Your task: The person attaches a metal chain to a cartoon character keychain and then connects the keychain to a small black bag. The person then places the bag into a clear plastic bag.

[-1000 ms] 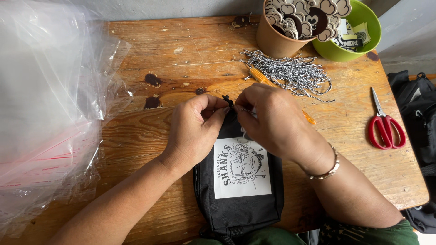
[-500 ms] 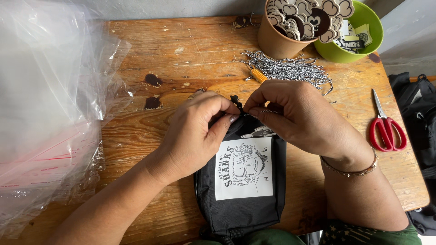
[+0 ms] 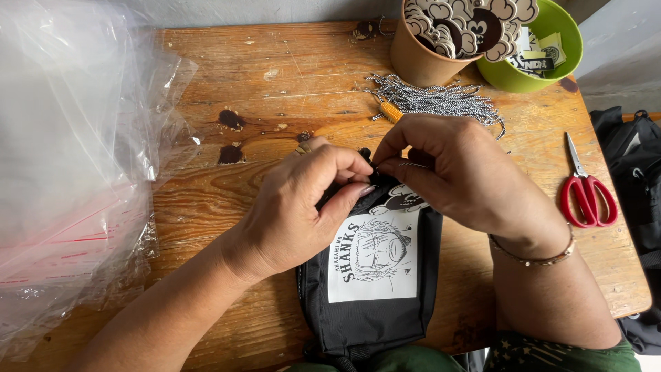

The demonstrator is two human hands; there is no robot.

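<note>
A small black pouch (image 3: 372, 303) with a white printed patch showing a drawn face lies upright on the wooden table (image 3: 275, 89), near its front edge. My left hand (image 3: 303, 207) pinches the pouch's top edge from the left. My right hand (image 3: 461, 176) pinches the same spot from the right, holding a thin black-and-white cord against the zipper pull. A cut-out tag in black and white peeks from under my right palm. The fingertips of both hands meet and hide the pull itself.
A heap of clear plastic bags (image 3: 76, 158) covers the left side. A brown cup of cut-out tags (image 3: 441, 41) and a green bowl (image 3: 551, 55) stand at the back right, with a bundle of cords (image 3: 441, 100) in front. Red scissors (image 3: 585, 193) lie right. A black bag (image 3: 637, 172) hangs beyond the right edge.
Both hands stayed at the pouch's top. My right hand turned lower and flatter over the pouch, and my wrist with the bracelet moved down and right.
</note>
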